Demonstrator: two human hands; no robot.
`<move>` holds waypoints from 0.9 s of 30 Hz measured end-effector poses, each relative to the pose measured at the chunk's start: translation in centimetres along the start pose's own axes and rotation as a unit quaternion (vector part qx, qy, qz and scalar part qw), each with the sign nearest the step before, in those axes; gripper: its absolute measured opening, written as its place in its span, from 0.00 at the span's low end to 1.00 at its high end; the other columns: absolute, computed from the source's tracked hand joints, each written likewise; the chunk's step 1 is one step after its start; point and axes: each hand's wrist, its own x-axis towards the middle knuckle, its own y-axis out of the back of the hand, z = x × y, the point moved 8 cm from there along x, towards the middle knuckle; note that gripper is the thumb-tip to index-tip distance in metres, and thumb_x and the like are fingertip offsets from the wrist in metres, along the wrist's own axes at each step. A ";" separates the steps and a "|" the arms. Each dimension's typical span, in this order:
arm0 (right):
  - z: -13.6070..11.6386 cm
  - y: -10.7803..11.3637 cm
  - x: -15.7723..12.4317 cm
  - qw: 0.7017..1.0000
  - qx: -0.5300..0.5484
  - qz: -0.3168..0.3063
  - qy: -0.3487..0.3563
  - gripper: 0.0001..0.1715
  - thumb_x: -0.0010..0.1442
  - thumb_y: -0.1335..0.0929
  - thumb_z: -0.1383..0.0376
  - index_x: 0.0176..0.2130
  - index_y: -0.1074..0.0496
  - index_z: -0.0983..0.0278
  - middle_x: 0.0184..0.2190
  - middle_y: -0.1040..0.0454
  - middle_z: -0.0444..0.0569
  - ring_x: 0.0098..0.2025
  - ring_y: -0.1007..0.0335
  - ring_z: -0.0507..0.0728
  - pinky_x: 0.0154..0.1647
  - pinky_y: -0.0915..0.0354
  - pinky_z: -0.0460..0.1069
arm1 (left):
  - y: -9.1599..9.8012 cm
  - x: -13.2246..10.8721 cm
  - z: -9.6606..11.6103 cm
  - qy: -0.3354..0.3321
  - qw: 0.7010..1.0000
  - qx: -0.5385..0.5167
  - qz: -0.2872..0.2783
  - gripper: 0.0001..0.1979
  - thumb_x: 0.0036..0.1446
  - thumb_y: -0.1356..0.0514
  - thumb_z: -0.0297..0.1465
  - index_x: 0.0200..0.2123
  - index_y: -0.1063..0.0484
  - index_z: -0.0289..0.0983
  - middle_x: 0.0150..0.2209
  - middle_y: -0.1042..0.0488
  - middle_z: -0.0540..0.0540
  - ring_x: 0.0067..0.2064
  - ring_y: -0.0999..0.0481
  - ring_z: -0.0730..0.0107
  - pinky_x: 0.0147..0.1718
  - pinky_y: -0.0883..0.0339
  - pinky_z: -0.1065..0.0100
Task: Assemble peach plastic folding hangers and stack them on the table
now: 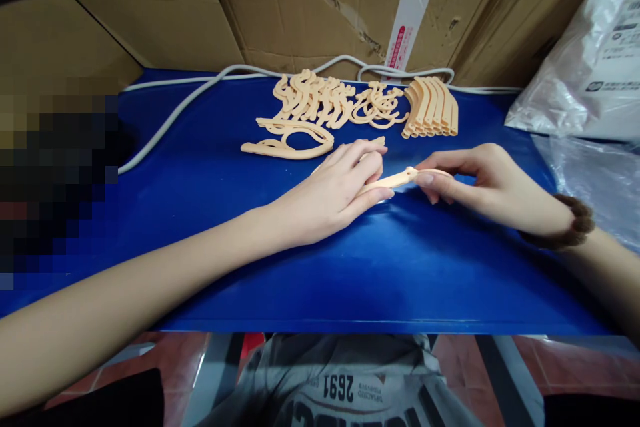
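Observation:
My left hand (345,180) is closed round a beige plastic folding hanger (397,180), and its palm and fingers hide much of the piece. At the hanger's right end, my right hand (493,183) pinches a thin curved part, seemingly a hook (443,173), between thumb and fingers. The two pieces meet at a small rounded joint; whether they are fastened I cannot tell. Just beyond my left hand lies a folded beige hanger (285,151). Behind it are a pile of wavy hanger arms (315,101), several loose hooks (377,107) and a neat row of curved hanger arms (433,107).
The blue table (320,287) has cardboard boxes (310,13) along its back edge. A white cable (183,103) runs behind the parts and down the left. Clear plastic bags (580,73) stand at the right. A pixelated patch covers the left side.

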 end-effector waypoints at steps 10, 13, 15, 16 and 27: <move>-0.8 -0.8 -0.4 0.983 -0.156 -0.005 0.101 0.23 0.71 0.39 0.55 0.44 0.21 0.66 0.35 0.19 0.50 0.32 0.26 0.54 0.32 0.37 0.46 | -0.6 -0.2 -0.1 0.004 0.999 0.040 -0.027 0.10 0.72 0.51 0.37 0.44 0.36 0.38 0.64 0.40 0.37 0.70 0.47 0.52 0.67 0.49 0.47; -1.4 -0.9 -0.9 0.966 -0.214 0.015 0.143 0.22 0.72 0.40 0.58 0.46 0.23 0.67 0.36 0.19 0.52 0.31 0.25 0.54 0.32 0.36 0.46 | -0.8 -0.2 -0.2 0.001 0.998 0.052 -0.037 0.12 0.72 0.52 0.37 0.45 0.34 0.37 0.65 0.41 0.37 0.71 0.49 0.48 0.68 0.52 0.44; -1.9 -0.9 -1.2 0.950 -0.259 0.037 0.170 0.21 0.72 0.40 0.59 0.48 0.23 0.68 0.37 0.19 0.52 0.32 0.24 0.55 0.32 0.36 0.47 | -0.9 -0.2 -0.2 0.001 0.998 0.056 -0.043 0.13 0.72 0.52 0.38 0.45 0.34 0.37 0.65 0.41 0.37 0.71 0.50 0.47 0.68 0.52 0.43; -2.1 -1.0 -1.3 0.941 -0.280 0.047 0.182 0.21 0.72 0.40 0.59 0.48 0.24 0.68 0.37 0.19 0.53 0.32 0.23 0.55 0.31 0.36 0.47 | -0.9 -0.2 -0.2 -0.001 0.997 0.057 -0.045 0.13 0.72 0.52 0.38 0.45 0.34 0.37 0.65 0.41 0.37 0.71 0.50 0.46 0.68 0.52 0.43; -3.5 -1.6 -2.1 0.854 -0.441 0.096 0.258 0.13 0.70 0.37 0.63 0.42 0.26 0.67 0.26 0.24 0.44 0.23 0.35 0.51 0.26 0.42 0.48 | -1.0 -0.2 -0.3 -0.004 0.996 0.063 -0.057 0.12 0.72 0.52 0.37 0.46 0.33 0.37 0.65 0.40 0.38 0.71 0.50 0.46 0.68 0.54 0.41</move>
